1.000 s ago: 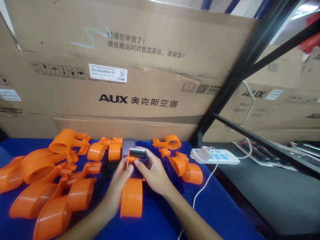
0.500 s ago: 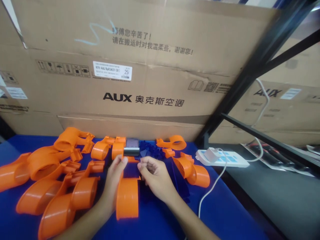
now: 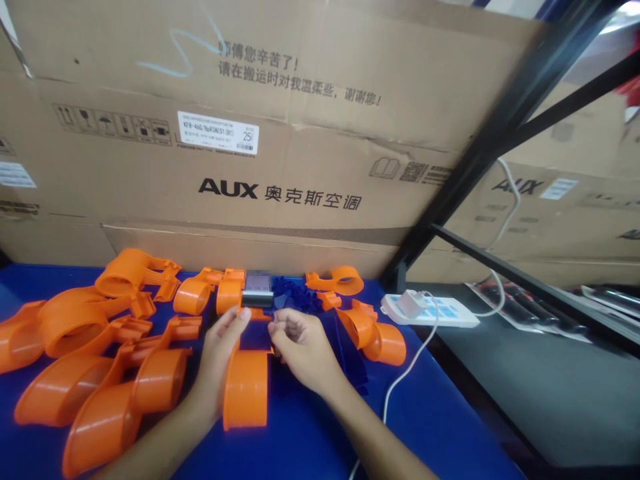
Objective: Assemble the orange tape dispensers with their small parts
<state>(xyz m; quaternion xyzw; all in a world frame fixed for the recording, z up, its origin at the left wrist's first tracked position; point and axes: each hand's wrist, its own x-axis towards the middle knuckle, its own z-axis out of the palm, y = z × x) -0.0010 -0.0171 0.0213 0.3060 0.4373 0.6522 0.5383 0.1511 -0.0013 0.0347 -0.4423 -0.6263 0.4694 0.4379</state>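
Observation:
My left hand (image 3: 220, 347) is closed around the left side of an orange plastic tape dispenser (image 3: 246, 390), its thumb up near the far end. The dispenser's wide curved ring points down toward me. My right hand (image 3: 303, 347) has thumb and forefinger pinched together at the dispenser's upper right edge; whatever lies between those fingertips is too small or hidden to make out. Just beyond the hands stands a small dark box-like thing (image 3: 258, 293) with a greyish top. Beside it lies a heap of small blue pieces (image 3: 295, 295).
Several more orange tape dispensers (image 3: 103, 393) crowd the left of the blue tabletop (image 3: 305, 447); others (image 3: 390, 343) lie at right. Dark blue flat pieces (image 3: 350, 360) sit beyond my right wrist. A white power strip (image 3: 450, 313) trails a cable. Cardboard boxes (image 3: 280, 233) and a black frame (image 3: 420, 233) stand behind.
The camera view has shifted slightly, so everything sits a little further left in the picture. Both hands keep nearly the same pose at the tape dispenser.

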